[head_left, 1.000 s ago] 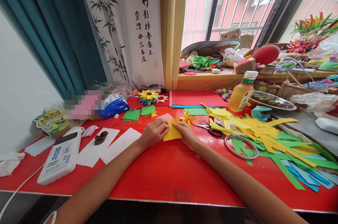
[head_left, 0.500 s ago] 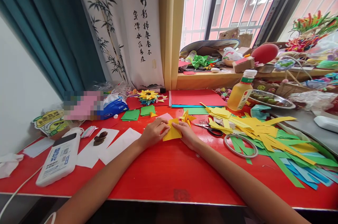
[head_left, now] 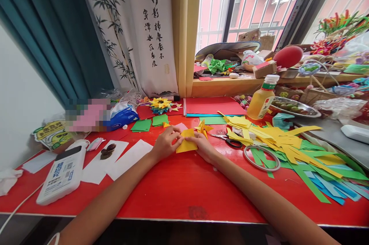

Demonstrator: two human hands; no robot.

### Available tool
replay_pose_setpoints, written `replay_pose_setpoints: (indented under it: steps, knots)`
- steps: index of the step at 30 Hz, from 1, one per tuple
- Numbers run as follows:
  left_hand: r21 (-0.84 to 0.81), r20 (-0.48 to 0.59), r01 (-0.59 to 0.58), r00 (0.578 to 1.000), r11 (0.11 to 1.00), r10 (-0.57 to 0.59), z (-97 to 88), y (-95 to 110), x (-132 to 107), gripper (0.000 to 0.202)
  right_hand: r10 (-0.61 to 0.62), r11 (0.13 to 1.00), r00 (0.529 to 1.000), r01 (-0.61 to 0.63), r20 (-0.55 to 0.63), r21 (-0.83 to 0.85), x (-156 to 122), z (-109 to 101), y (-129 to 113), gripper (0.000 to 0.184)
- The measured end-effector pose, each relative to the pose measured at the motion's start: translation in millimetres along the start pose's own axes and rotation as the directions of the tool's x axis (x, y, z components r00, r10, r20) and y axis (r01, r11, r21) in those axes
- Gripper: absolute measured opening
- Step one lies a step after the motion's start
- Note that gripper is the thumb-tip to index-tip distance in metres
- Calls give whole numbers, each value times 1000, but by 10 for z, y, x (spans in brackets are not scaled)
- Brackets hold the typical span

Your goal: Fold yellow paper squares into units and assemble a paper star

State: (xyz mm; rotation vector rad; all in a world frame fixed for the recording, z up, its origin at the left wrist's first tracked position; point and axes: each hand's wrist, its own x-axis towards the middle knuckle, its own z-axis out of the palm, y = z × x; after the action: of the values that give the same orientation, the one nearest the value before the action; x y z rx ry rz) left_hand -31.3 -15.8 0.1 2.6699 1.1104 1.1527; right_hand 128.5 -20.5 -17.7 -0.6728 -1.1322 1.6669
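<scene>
A small yellow paper square (head_left: 186, 145) lies on the red table (head_left: 178, 187), partly folded. My left hand (head_left: 165, 145) pinches its upper left edge with curled fingers. My right hand (head_left: 203, 147) presses and pinches its right side. A folded yellow paper star (head_left: 203, 127) sits just beyond the hands. Scissors (head_left: 229, 142) lie to the right of my right hand, beside a ring of tape (head_left: 261, 158).
Yellow, green and blue paper strips (head_left: 300, 156) cover the right side. A juice bottle (head_left: 262, 98) and metal tray (head_left: 296, 107) stand behind them. White sheets (head_left: 115, 160) and a wipes pack (head_left: 62, 174) lie left. Red paper sheets (head_left: 213, 106) lie by the cluttered windowsill.
Both hands stayed on the yellow paper; the left fingers shifted up along its top edge and the fold has tightened. The view drifted slightly.
</scene>
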Motion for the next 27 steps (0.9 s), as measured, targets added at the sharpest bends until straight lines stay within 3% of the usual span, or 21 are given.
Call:
replay_pose_setpoints:
  steps: [6, 11, 19, 27]
  knots:
    - [-271, 70, 184, 983, 945, -172, -19, 50, 60, 23, -37, 988, 998, 43, 46, -145, -30, 17, 3, 29]
    - [-413, 128, 319, 948, 853, -292, 38, 37, 65, 15, -85, 967, 993, 102, 78, -235, -11, -5, 25, 39]
    - [-497, 112, 380, 920, 780, -376, 57, 61, 56, 16, -111, 894, 992, 123, 53, -431, 43, -52, 72, 28]
    - [-512, 90, 404, 903, 758, -420, 47, 55, 67, 13, -79, 910, 996, 91, 48, -405, 39, -19, 42, 28]
